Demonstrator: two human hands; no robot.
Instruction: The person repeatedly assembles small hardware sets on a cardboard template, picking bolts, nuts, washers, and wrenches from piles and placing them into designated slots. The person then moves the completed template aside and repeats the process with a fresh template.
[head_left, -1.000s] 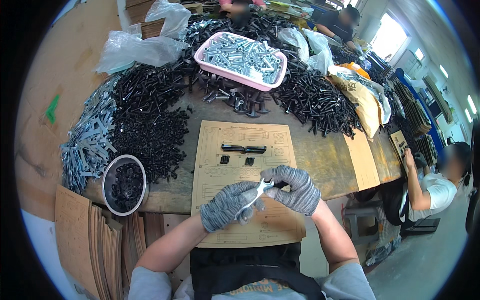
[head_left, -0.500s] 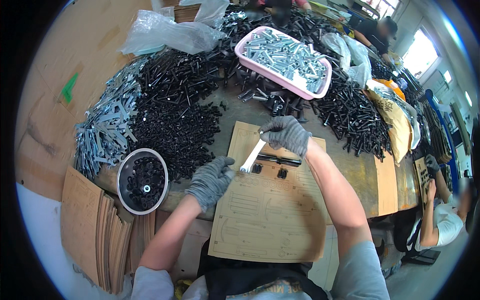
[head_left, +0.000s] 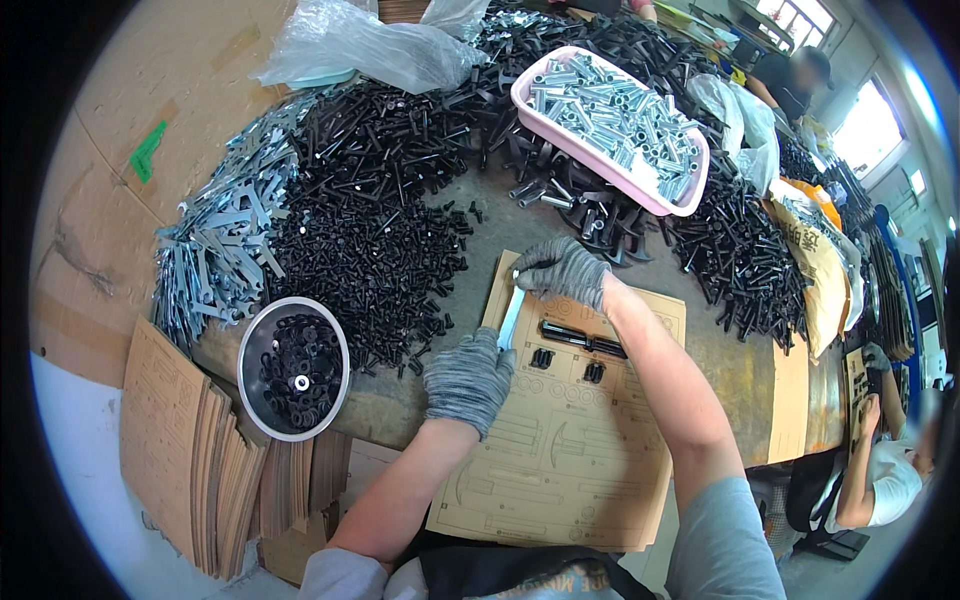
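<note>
Both my hands wear grey knitted gloves. A flat silver wrench [head_left: 511, 322] slants between them above a printed cardboard sheet [head_left: 510, 455]. My right hand [head_left: 565, 273] pinches its upper end, and my left hand [head_left: 468, 382] closes on its lower end, hiding that end. On the sheet, below my right hand, lie long black bolts [head_left: 583, 338] side by side. Two small clusters of short black parts, one a black pair [head_left: 542, 358] and the other a black pair [head_left: 594, 372], sit just nearer to me. Line drawings of parts cover the sheet.
A steel bowl [head_left: 341, 402] of black rings stands left, beside heaps of black screws [head_left: 350, 270] and silver wrenches [head_left: 222, 250]. A pink tray [head_left: 610, 187] of silver tubes sits at the back. Cardboard sheets [head_left: 165, 440] stack at lower left. A co-worker [head_left: 875, 480] is at right.
My left hand has moved right and up to the wrench's lower end and closed on it. My right hand still pinches the upper end. The whole view has shifted slightly.
</note>
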